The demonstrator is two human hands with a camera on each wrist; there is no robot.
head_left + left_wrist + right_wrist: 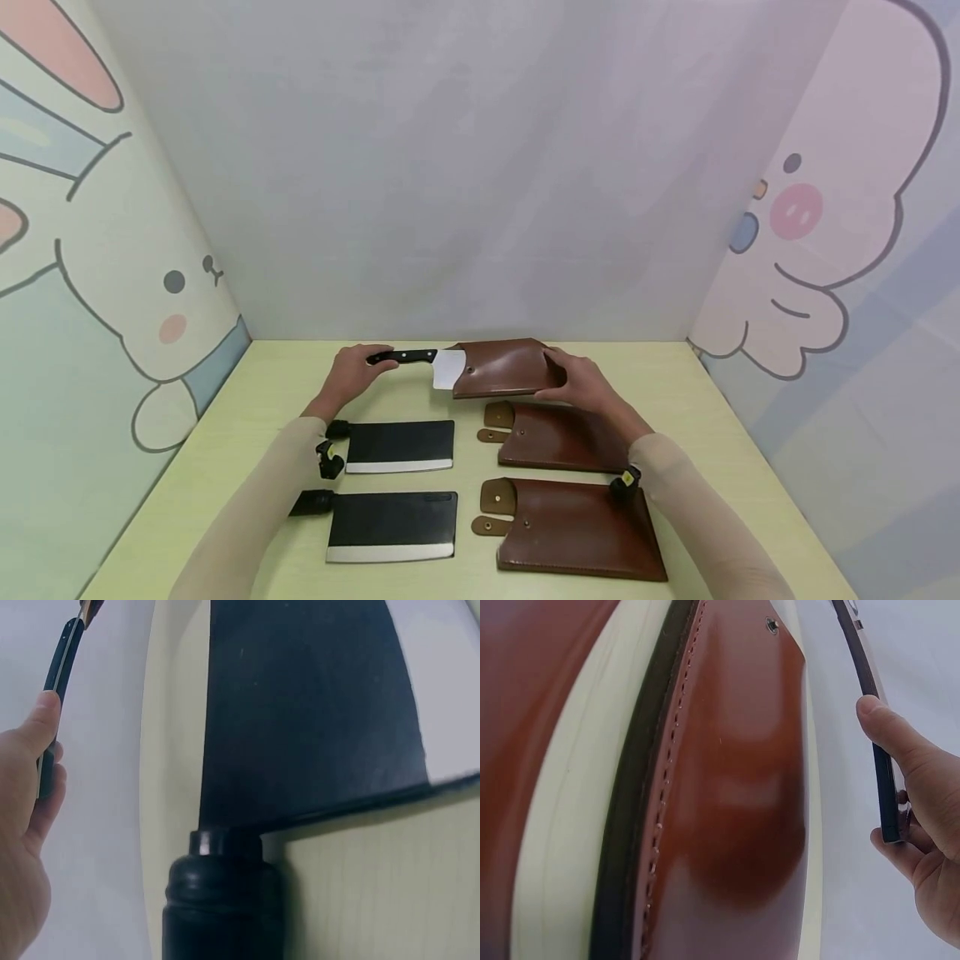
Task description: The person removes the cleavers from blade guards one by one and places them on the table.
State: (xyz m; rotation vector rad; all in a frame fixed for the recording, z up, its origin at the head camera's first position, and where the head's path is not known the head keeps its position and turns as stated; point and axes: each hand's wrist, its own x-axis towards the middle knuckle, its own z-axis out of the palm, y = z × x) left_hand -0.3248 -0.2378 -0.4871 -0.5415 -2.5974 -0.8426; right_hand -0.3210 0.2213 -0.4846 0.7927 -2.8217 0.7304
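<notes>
My left hand (354,369) grips the black riveted handle (414,356) of a cleaver whose bright blade (447,369) is partly inside a brown leather sheath (501,368). The rest of the blade is hidden by the leather. At the sheath's far end, my right hand (583,382) holds it between thumb and fingers. Sheath and cleaver are raised above the back of the table. In the left wrist view, the left hand (30,780) has its thumb along the handle (64,667). The right wrist view shows the right hand (922,795) pinching the sheath's edge (885,780).
Two black-bladed cleavers, one farther back (401,443) and one nearer (393,523), lie flat at the left of the pale table (187,500). Two more brown sheaths (562,437) (577,529) lie to their right, with open snap straps pointing left. A grey wall (465,167) stands behind.
</notes>
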